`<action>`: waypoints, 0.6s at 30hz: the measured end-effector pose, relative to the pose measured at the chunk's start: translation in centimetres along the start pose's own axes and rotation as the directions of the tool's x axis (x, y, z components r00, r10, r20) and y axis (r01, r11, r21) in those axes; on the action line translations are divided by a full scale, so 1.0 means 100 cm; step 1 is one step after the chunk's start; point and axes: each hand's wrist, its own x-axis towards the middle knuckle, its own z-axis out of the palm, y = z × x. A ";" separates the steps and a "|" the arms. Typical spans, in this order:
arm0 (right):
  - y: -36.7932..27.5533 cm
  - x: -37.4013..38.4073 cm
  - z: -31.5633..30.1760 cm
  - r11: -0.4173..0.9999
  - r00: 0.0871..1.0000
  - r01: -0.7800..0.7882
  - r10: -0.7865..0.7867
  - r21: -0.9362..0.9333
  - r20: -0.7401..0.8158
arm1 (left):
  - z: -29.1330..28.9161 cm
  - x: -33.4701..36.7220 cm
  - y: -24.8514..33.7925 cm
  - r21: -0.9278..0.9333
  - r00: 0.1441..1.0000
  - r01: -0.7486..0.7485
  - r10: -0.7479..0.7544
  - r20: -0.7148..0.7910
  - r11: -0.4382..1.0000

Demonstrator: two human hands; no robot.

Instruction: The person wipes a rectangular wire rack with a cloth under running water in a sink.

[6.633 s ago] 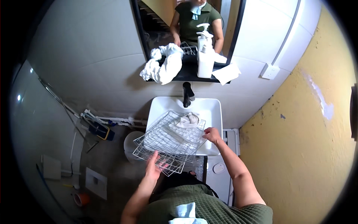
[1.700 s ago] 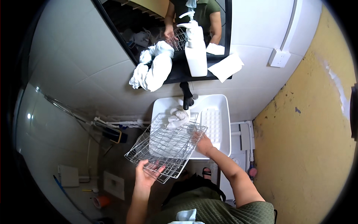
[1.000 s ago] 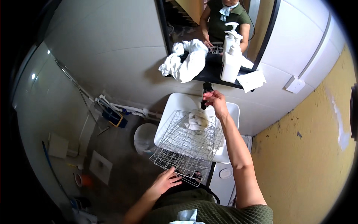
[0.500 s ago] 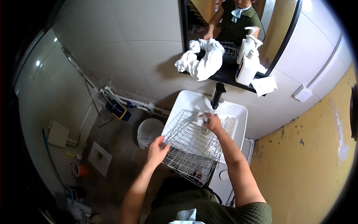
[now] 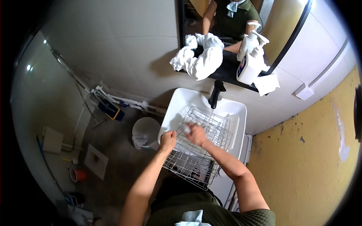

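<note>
A silver wire basket lies tilted over the white sink, its near part jutting past the front rim. My left hand is closed around its left edge. Above the wire mesh, my right hand grips a small wad of white cloth, partly hidden by the fingers and slightly blurred. Water runs from the black faucet onto the basket's far part. Something white and flat lies in the sink's right side, too obscured to name.
On the black shelf under the mirror sit a bunched white cloth and white pump bottles. A pale bucket with cloth over its rim stands left of the sink. A mop leans on the wall; an orange bucket is farther left.
My right hand has moved from beneath the faucet toward the left and nearer me, carrying the cloth. The fingers of my left hand have closed more tightly on the basket's edge.
</note>
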 end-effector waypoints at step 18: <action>0.043 0.079 0.030 0.946 0.946 -0.247 0.283 0.212 -0.158 | 0.014 0.004 0.001 -0.001 0.983 -0.147 0.146 -0.111 0.989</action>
